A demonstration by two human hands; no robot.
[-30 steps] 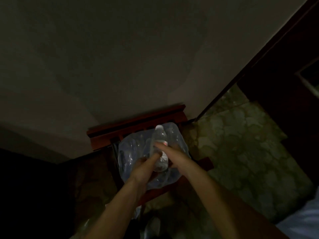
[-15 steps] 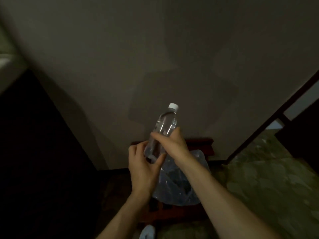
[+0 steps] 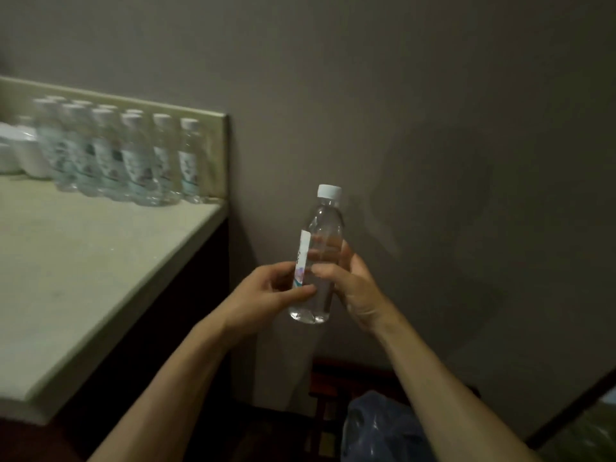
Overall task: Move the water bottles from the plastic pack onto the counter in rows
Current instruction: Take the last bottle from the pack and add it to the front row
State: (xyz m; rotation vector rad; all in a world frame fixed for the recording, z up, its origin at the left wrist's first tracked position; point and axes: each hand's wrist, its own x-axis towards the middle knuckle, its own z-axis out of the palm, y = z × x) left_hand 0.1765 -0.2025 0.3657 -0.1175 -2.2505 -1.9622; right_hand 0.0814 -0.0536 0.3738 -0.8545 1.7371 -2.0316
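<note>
Both hands are holding one bottle (image 3: 318, 261) upright in the air before the wall (image 3: 400, 95), right of the counter (image 3: 83, 261) and well above the pack (image 3: 376, 428). The right hand (image 3: 353, 285) is wrapping its fingers around the bottle's middle, thumb across the front. The left hand (image 3: 266, 295) is pinching the lower part by the label, fingers closing narrowly on it. More bottles (image 3: 126, 155) are standing in rows at the counter's back, blurred, beside white containers (image 3: 20, 151). The pack is lying crumpled on a dark red stand (image 3: 326, 388) below.
</note>
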